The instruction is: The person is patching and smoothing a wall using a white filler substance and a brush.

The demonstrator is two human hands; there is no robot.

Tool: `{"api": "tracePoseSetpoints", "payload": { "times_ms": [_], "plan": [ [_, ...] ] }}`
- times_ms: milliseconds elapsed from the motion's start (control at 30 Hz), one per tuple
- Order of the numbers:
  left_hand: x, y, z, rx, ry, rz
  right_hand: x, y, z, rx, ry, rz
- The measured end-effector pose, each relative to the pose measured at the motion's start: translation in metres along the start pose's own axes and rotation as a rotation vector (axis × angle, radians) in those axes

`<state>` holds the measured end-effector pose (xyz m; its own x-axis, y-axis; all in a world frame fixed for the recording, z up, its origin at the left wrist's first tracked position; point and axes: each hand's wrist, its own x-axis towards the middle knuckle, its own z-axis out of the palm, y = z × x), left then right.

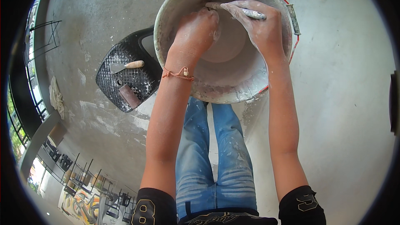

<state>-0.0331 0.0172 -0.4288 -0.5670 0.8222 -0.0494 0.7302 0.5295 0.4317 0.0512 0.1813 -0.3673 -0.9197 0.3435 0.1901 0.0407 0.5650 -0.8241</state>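
Bucket (pixel 246 81), round, chalky, pale grey

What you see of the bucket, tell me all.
The bucket is round, wide-mouthed, lidless and apparently plastic, its greyish inner wall smeared with whitish residue. A partly red handle with a worn grip runs along its right side. Its mouth faces the camera, beyond the person's jeans. The left hand and right hand are over the opening; whether they touch it is unclear.

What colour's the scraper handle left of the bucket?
Scraper handle: light tan, best in the head view.
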Motion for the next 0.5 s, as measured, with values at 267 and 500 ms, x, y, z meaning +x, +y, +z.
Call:
{"api": "tracePoseSetpoints", "payload": {
  "times_ms": [267, 500],
  "plan": [
    [0.0013, 0.0007, -0.0083, 0.040, -0.060, -0.096, -0.0034, 0.0041, 0.0010, -0.245, -0.115, -0.003],
    [-0.0060, -0.0038, -0.0052, 0.062, -0.107, -0.093, -0.0042, 0.0010, 0.0046, -0.209, -0.129, 0.169]
  ]
}}
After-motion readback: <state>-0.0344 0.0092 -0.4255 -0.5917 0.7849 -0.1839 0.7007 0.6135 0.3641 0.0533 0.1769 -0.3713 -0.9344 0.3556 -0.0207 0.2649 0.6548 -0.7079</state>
